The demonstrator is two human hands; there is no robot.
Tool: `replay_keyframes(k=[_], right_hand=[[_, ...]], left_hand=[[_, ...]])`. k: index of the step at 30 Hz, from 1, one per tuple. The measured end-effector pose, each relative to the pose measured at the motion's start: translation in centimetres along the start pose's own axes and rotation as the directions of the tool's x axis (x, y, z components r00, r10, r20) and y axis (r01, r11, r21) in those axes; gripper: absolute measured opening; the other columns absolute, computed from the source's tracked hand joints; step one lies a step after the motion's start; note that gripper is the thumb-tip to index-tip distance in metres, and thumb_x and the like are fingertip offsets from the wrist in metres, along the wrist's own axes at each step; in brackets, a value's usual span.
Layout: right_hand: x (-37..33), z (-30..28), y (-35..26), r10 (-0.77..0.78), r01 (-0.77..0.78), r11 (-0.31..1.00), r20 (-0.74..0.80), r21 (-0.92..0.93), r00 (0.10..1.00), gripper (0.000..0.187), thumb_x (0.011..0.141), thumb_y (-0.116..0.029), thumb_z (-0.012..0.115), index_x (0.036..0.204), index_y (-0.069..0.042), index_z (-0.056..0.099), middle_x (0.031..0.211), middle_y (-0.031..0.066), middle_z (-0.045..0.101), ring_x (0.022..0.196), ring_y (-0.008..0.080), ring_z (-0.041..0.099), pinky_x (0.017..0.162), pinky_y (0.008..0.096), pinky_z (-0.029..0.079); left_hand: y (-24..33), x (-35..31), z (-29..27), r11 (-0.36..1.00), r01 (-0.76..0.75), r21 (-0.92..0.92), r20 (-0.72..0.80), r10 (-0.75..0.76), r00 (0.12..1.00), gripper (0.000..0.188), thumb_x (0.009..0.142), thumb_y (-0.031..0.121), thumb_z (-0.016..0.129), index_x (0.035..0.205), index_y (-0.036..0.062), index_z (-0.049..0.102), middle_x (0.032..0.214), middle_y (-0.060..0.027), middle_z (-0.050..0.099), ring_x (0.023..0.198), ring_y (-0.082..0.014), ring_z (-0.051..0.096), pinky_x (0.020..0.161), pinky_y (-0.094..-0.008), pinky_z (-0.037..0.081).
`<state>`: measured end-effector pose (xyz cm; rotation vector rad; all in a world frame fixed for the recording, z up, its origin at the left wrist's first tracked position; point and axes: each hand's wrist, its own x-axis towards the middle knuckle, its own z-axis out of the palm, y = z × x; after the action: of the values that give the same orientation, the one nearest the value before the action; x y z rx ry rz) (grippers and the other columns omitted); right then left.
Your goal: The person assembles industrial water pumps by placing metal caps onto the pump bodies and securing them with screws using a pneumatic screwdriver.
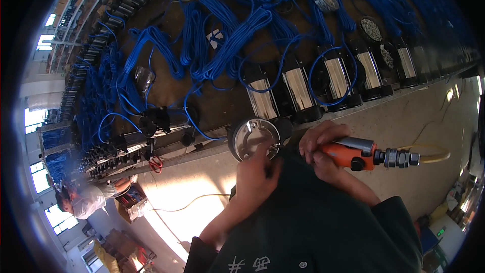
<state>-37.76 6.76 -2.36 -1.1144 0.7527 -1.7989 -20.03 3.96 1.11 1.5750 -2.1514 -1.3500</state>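
My left hand (256, 174) is at the round, shiny open end of a submersible pump (247, 136) at the bench's front edge. Its bent fingers reach over the rim, pinched near the right side; whatever small thing they may hold is hidden. To the right, my right hand (326, 146) wraps around an orange air tool (348, 155) with a grey top and a black knob. A metal coupling (396, 158) joins the tool to a yellow hose (434, 154). The tool's working tip is hidden by my fingers.
Several shiny cylindrical pumps (300, 88) line the bench (212, 146) edge to the right, more to the left. Coiled blue cables (222, 45) cover its top. Far right are dishes of small metal parts (371, 29). Another person (91, 199) works at far left, beside a box (132, 202).
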Motion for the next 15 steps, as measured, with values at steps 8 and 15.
replay_keyframes(k=[8,15], right_hand=[[1.3,0.2,-1.9,0.057,-0.024,0.988,0.215,-0.152,0.975,0.025,0.077,0.003,0.063,0.098,-0.005,0.051,0.088,0.0135,0.059,0.069,0.0189,0.062,0.059,0.0281,0.054],[1.7,0.3,-0.8,-0.015,0.033,0.987,0.116,-0.156,0.993,0.023,0.068,0.001,0.066,0.091,0.001,0.063,0.084,0.0137,0.067,0.074,0.0212,0.068,0.068,0.031,0.057]], left_hand=[[-1.1,1.5,-0.3,0.803,-0.224,0.552,-0.186,0.381,0.906,0.089,0.062,0.025,0.081,0.138,0.0068,0.039,0.137,-0.0199,0.04,0.124,-0.0403,0.039,0.101,-0.0521,0.033],[-1.5,2.3,0.5,0.813,-0.241,0.53,-0.191,0.392,0.9,0.09,0.06,0.026,0.082,0.136,0.0057,0.04,0.135,-0.0191,0.041,0.125,-0.0408,0.039,0.101,-0.0528,0.032]])
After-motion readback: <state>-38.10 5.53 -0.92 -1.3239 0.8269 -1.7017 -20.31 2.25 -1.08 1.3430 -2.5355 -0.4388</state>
